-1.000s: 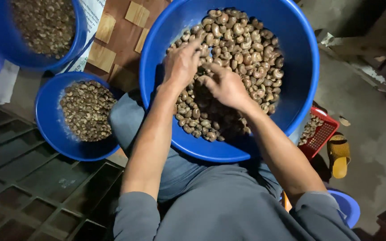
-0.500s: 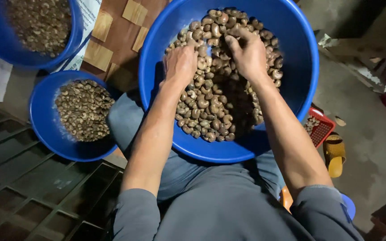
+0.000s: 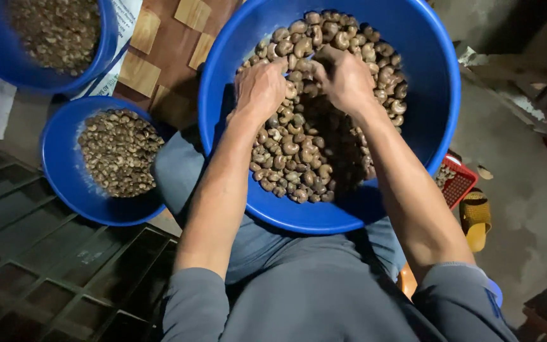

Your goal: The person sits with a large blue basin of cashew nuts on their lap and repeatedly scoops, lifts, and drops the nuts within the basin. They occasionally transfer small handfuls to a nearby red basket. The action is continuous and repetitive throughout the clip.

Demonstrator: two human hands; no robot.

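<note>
both hands point(image 3: 259, 85) point(image 3: 347, 79) rest on cashews point(image 3: 299, 152) in blue basin point(image 3: 435, 95).

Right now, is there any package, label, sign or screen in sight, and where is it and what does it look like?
Printed sheet or sack: upper left, tucked under the rim of the far blue basin, white with dark lettering and a blue edge line, only a strip showing.
No signs or screens show.

Both bare arms reached up the middle of the frame. The left hand point(image 3: 259, 85) and right hand point(image 3: 346, 79) lay close together, palms down, fingers bent.
</note>
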